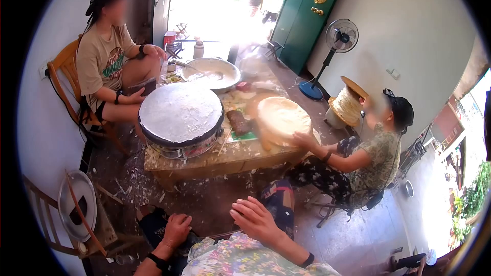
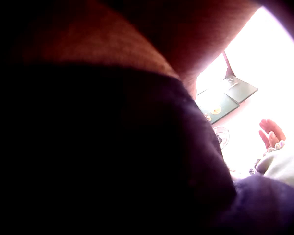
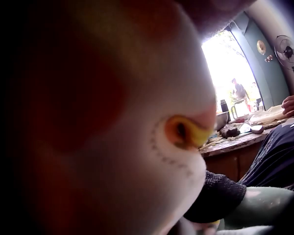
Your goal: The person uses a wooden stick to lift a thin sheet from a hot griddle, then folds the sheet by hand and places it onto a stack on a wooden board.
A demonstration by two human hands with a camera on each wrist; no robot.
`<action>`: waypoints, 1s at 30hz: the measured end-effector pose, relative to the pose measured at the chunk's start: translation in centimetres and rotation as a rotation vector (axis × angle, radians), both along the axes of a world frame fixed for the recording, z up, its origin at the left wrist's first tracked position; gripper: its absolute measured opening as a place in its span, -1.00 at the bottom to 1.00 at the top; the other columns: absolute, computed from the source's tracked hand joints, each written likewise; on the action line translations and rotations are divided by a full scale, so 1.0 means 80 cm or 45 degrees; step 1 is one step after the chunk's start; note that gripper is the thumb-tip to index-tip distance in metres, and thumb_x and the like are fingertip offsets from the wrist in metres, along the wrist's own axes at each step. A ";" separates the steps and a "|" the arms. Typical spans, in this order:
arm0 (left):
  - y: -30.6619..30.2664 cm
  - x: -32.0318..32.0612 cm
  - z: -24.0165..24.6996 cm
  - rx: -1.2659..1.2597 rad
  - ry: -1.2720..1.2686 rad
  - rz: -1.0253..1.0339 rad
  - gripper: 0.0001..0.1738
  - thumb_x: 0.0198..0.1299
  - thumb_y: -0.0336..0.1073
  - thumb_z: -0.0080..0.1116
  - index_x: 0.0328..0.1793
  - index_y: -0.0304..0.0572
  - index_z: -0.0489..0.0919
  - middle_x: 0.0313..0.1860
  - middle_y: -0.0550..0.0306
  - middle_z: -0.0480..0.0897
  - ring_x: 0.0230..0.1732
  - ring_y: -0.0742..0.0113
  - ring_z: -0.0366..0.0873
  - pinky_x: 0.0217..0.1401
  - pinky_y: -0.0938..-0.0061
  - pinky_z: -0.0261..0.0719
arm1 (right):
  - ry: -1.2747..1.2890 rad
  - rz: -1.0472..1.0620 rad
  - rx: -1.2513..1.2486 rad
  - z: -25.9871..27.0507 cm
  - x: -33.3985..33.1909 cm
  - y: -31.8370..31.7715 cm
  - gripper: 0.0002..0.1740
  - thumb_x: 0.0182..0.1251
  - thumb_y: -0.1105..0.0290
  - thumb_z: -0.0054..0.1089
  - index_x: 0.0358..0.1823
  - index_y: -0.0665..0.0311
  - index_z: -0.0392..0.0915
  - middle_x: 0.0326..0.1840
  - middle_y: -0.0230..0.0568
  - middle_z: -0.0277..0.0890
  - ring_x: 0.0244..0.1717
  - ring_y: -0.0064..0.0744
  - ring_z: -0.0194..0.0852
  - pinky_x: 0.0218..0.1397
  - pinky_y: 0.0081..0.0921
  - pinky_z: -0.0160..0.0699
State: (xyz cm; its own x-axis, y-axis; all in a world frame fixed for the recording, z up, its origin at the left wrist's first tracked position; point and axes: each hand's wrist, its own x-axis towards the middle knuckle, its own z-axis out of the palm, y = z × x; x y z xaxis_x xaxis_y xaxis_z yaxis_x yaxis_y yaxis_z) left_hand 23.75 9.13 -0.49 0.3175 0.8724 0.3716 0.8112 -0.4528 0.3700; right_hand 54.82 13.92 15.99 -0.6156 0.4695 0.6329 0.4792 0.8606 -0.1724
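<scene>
A: Your left hand?

B: My left hand [image 1: 176,229] rests on my dark-clothed leg [image 1: 152,223], fingers loosely bent, a black band at the wrist. Palm hidden; I cannot tell what lies under it.

A: And the right?

B: My right hand [image 1: 257,221] is raised above my lap, back showing, fingers straight and close together, grip free.

A: Nearest thing to them?

B: My floral garment [image 1: 240,258]. It spreads over my lap, just below the right hand and beside the left forearm. The left wrist view is mostly dark cloth and skin; pale patterned cloth fills much of the right one.

A: Ahead of you?

B: A low table [image 1: 225,165], well apart from both hands. On it, left to right: a round white-topped pan [image 1: 181,112], a brown block [image 1: 237,121] and a pale round sheet [image 1: 284,115]. Behind the pan, a wide basin [image 1: 231,85], long handle leaning in it.

A: Company?

B: Two. One person [image 1: 105,61] sits on a wooden chair to the left; another [image 1: 376,156] sits to the right, a hand at the sheet's near edge.
</scene>
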 end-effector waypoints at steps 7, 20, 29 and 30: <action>0.008 0.003 0.002 -0.037 -0.018 -0.046 -0.51 -0.05 -0.37 0.38 0.10 -0.15 0.60 0.01 0.01 0.57 0.11 0.02 0.53 0.31 0.03 0.40 | 0.034 -0.043 -0.036 0.015 -0.003 -0.018 -0.50 0.14 0.48 0.37 0.16 0.22 0.52 0.26 -0.14 0.46 0.34 -0.12 0.42 0.45 -0.10 0.35; 0.021 0.023 -0.006 -0.018 0.017 0.012 -0.56 -0.06 -0.40 0.36 0.04 -0.12 0.63 0.03 0.03 0.58 0.07 -0.05 0.51 0.25 0.08 0.43 | 0.054 -0.077 0.043 0.016 0.046 -0.031 -0.49 0.12 0.49 0.32 0.18 0.24 0.53 0.28 -0.16 0.42 0.39 -0.16 0.36 0.52 -0.11 0.25; 0.021 0.019 -0.017 0.010 0.057 -0.037 -0.59 -0.03 -0.47 0.25 0.04 -0.17 0.64 0.00 -0.01 0.59 0.10 -0.05 0.51 0.26 0.08 0.42 | 0.161 -0.126 0.206 0.034 0.065 -0.046 -0.52 0.10 0.51 0.21 0.14 0.27 0.54 -0.14 -0.27 0.37 0.05 -0.31 0.45 0.50 -0.08 0.29; 0.020 0.020 -0.015 0.031 0.083 -0.033 -0.59 -0.04 -0.48 0.27 0.03 -0.19 0.64 0.01 0.00 0.59 0.10 -0.05 0.51 0.25 0.11 0.42 | 0.158 -0.120 0.196 0.034 0.066 -0.047 -0.52 0.10 0.51 0.21 0.14 0.28 0.53 -0.14 -0.27 0.37 0.05 -0.31 0.45 0.50 -0.08 0.28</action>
